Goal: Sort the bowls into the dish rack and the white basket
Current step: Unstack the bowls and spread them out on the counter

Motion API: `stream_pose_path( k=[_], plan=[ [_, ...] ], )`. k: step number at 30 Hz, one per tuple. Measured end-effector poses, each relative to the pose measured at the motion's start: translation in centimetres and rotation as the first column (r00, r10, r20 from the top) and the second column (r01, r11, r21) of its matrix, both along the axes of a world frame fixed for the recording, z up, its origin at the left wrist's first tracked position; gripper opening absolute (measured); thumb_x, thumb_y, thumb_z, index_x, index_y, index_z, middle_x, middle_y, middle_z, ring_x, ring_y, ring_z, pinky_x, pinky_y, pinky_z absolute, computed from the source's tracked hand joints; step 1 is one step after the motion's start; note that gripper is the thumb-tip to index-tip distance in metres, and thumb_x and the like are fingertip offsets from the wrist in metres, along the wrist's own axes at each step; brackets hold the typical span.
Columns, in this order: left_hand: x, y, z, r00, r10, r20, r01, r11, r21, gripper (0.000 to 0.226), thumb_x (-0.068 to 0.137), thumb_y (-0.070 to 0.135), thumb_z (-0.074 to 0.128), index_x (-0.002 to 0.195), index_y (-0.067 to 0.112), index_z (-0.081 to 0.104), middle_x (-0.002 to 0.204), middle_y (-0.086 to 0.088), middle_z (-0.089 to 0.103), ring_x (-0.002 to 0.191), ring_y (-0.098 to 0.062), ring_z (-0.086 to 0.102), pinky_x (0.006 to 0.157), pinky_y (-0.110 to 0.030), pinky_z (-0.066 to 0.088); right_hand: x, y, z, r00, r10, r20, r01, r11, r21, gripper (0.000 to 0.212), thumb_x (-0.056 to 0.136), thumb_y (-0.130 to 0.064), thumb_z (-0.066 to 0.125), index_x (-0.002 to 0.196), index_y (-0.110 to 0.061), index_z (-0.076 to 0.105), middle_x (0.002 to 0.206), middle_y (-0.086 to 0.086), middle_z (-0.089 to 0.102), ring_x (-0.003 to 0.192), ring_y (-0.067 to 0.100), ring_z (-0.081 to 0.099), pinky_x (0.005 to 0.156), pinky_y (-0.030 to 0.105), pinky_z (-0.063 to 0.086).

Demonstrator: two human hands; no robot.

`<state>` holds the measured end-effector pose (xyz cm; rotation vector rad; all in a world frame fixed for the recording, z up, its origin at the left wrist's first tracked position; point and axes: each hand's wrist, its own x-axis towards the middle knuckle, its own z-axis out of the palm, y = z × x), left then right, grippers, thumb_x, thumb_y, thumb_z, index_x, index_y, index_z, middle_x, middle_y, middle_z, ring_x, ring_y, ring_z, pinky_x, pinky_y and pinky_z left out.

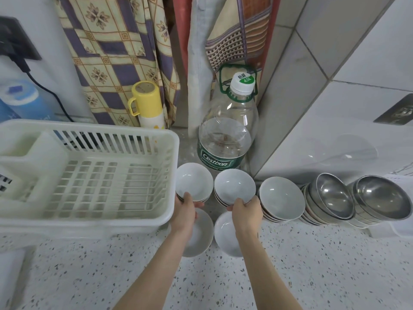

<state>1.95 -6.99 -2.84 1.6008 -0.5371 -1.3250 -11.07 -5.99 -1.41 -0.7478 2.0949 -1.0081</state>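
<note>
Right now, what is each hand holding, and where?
Left hand grips a white bowl stack at its near rim; right hand grips the next stack likewise.

- Left hand (pixel 185 209) grips the near rim of a white bowl stack (pixel 194 182); right hand (pixel 245 210) grips a 2nd stack (pixel 234 185).
- Empty white basket (pixel 89 175) at 9 o'clock.
- Steel bowls (pixel 357 198) at 3 o'clock on the counter (pixel 312 265).

3 white bowl stacks (pixel 282 199), 2 single white bowls (pixel 225 234), 2 steel bowl stacks (pixel 330 200).
</note>
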Motion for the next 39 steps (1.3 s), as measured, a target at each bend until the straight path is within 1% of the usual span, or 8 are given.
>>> stream_pose_path(
  k=[3, 8, 13, 16, 18, 25, 35, 39],
  plan=[
    [0.1, 0.1, -0.1, 1.0, 0.001, -0.023, -0.001, 1.0, -0.004, 0.023, 0.103, 0.012, 0.038, 0.11, 0.033, 0.044, 0.054, 0.012, 0.066, 0.062, -0.012, 0.063, 0.035, -0.013, 0.03, 0.3, 0.2, 0.4, 1.0, -0.019, 0.024, 0.02, 0.999, -0.034, 0.018, 0.091, -0.005, 0.042, 0.107, -0.008, 0.049, 0.084, 0.013, 0.074, 0.061, -0.003, 0.058, 0.049, 0.015, 0.034],
    [0.1, 0.7, 0.1, 0.997, -0.018, -0.08, 0.017, 1.0, -0.022, 0.029, 0.103, 0.014, 0.04, 0.095, 0.04, 0.047, 0.053, 0.016, 0.067, 0.058, -0.01, 0.058, 0.036, -0.013, 0.031, 0.5, 1.0, 0.9, 0.997, -0.029, 0.067, 0.038, 0.989, -0.143, 0.025, 0.092, -0.003, 0.041, 0.112, -0.012, 0.052, 0.095, 0.007, 0.071, 0.065, 0.008, 0.07, 0.055, 0.017, 0.042],
    [0.1, 1.3, 0.4, 0.994, -0.027, -0.11, 0.021, 0.998, -0.056, 0.026, 0.102, 0.015, 0.043, 0.098, 0.04, 0.05, 0.057, 0.009, 0.069, 0.058, -0.013, 0.054, 0.037, -0.015, 0.032, 0.3, 2.2, 1.9, 0.995, -0.047, 0.092, 0.068, 0.969, -0.237, 0.029, 0.089, -0.003, 0.04, 0.11, -0.017, 0.055, 0.086, 0.002, 0.07, 0.06, 0.003, 0.069, 0.057, 0.022, 0.043],
    [-0.1, 1.6, 0.8, 0.991, -0.057, -0.119, 0.042, 0.991, -0.124, 0.032, 0.101, 0.012, 0.044, 0.124, 0.033, 0.05, 0.069, 0.005, 0.072, 0.055, -0.011, 0.059, 0.036, -0.016, 0.031, -0.1, 3.2, 2.6, 0.993, -0.057, 0.105, 0.084, 0.956, -0.28, 0.034, 0.087, -0.004, 0.039, 0.112, -0.021, 0.056, 0.082, 0.007, 0.071, 0.059, 0.002, 0.067, 0.059, 0.024, 0.042],
    [-0.4, 2.0, 1.3, 0.99, -0.08, -0.112, 0.061, 0.985, -0.161, 0.044, 0.1, 0.008, 0.044, 0.137, 0.033, 0.043, 0.09, -0.007, 0.072, 0.056, -0.01, 0.064, 0.036, -0.017, 0.03, -0.4, 4.0, 3.1, 0.992, -0.062, 0.106, 0.091, 0.951, -0.297, 0.035, 0.087, -0.005, 0.039, 0.112, -0.022, 0.056, 0.079, 0.009, 0.071, 0.058, 0.001, 0.065, 0.06, 0.026, 0.042],
    [-1.2, 5.0, 2.7, 0.98, -0.166, -0.11, 0.145, 0.973, -0.18, 0.051, 0.097, 0.003, 0.044, 0.137, 0.034, 0.043, 0.104, -0.029, 0.063, 0.043, -0.008, 0.057, 0.034, -0.016, 0.031, -1.5, 7.5, 4.9, 0.986, -0.093, 0.139, 0.139, 0.918, -0.37, 0.036, 0.085, -0.003, 0.04, 0.109, -0.023, 0.058, 0.069, 0.009, 0.07, 0.056, 0.003, 0.064, 0.062, 0.029, 0.046],
    [-0.9, 14.3, 3.7, 0.985, -0.171, -0.04, 0.161, 0.971, -0.177, 0.056, 0.098, 0.006, 0.042, 0.133, 0.05, 0.042, 0.073, -0.004, 0.072, 0.057, -0.016, 0.06, 0.038, -0.021, 0.032, -2.8, 14.2, 5.4, 0.972, -0.007, 0.233, 0.093, 0.927, -0.363, 0.038, 0.087, 0.0, 0.04, 0.114, -0.021, 0.057, 0.071, 0.005, 0.066, 0.055, 0.004, 0.062, 0.054, 0.025, 0.048],
    [-1.1, 18.8, 3.0, 0.996, -0.083, -0.028, 0.08, 0.992, -0.099, 0.058, 0.098, 0.006, 0.044, 0.137, 0.049, 0.039, 0.093, -0.018, 0.07, 0.053, -0.011, 0.063, 0.038, -0.02, 0.034, -2.9, 17.3, 4.7, 0.974, 0.059, 0.217, 0.014, 0.948, -0.319, 0.043, 0.087, -0.002, 0.041, 0.122, -0.022, 0.056, 0.077, 0.011, 0.068, 0.054, 0.002, 0.062, 0.044, 0.014, 0.047]
  ],
)
